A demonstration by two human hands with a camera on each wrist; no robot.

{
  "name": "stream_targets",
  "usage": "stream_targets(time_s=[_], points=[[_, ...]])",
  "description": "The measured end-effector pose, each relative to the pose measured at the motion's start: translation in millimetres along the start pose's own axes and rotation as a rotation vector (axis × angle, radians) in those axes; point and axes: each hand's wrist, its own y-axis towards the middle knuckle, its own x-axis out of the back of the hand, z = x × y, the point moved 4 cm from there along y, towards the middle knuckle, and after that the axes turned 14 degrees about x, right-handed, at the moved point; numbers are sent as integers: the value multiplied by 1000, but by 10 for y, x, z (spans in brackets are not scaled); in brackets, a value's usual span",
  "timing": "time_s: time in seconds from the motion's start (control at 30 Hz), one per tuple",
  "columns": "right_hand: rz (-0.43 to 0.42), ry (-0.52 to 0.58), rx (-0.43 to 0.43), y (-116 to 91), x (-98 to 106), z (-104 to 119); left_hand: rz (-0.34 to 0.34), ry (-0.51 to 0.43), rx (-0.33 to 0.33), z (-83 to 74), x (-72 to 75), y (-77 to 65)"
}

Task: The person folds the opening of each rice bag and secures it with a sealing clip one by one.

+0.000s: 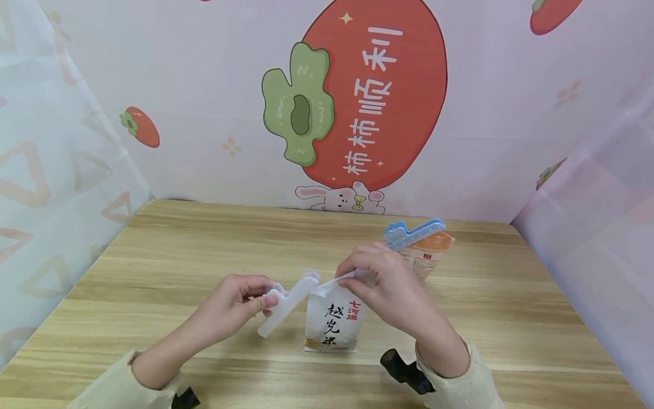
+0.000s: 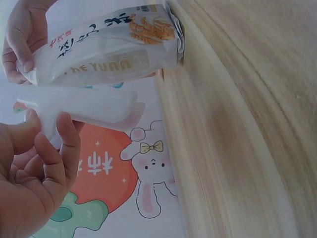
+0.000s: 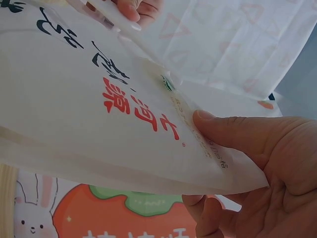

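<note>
A small white bag of rice (image 1: 334, 325) with black and red characters stands upright on the table. My right hand (image 1: 386, 287) pinches its folded top edge between thumb and fingers; the right wrist view shows the thumb (image 3: 223, 131) on the printed face. To the left, my left hand (image 1: 236, 304) holds a white plastic bag clip (image 1: 290, 307) by its handle end. The clip's long bars slant up toward the bag's upper left corner. In the left wrist view the clip (image 2: 94, 106) lies close beside the bag (image 2: 114, 47); whether they touch, I cannot tell.
Behind my right hand stands an orange and white bag (image 1: 428, 255), partly hidden, with a blue bag clip (image 1: 416, 233) across its top. The wooden table (image 1: 214, 244) meets a printed backdrop (image 1: 204, 165) at the back and sides.
</note>
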Motion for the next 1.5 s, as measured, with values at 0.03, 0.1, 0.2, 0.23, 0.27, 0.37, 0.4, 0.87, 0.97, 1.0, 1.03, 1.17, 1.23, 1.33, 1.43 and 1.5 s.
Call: stream_targets(time_s=[0.03,0.1,0.2,0.23,0.27,0.37,0.4,0.87,0.97,1.0,1.03,1.17,1.23,1.33,1.43,1.5], points=[[-1,1,2,1,1,0,-4,8,-12,-4,0,-4],[-3,2,5,2,2,1,-15,34,-26,-5,3,-12],[-7,2,12,3,5,1,-36,74,-51,-14,4,-17],[-8,2,14,4,5,1,-44,89,-59,-18,4,-19],[-9,1,15,4,5,2,-50,102,-65,-22,4,-20],[-10,-1,15,6,5,1,-71,145,-86,-40,4,-25],[-11,-1,15,6,5,1,-76,157,-93,-49,3,-28],[2,12,-5,7,-4,2,-75,166,-78,-79,-73,-19],[6,17,-10,8,-7,5,-71,164,-71,-76,-81,-16],[7,18,-9,8,-7,6,-72,165,-70,-76,-82,-14],[6,18,-7,8,-7,8,-71,167,-68,-76,-85,-11],[2,20,-1,7,-7,8,-66,170,-54,-76,-94,0],[0,21,-1,7,-9,7,-63,165,-44,-73,-99,5],[-1,23,-5,8,-15,3,-61,157,-33,-66,-107,11],[-6,18,-4,7,-16,2,-60,149,-34,-66,-116,19],[-10,13,-2,6,-14,3,-61,148,-42,-72,-123,25]])
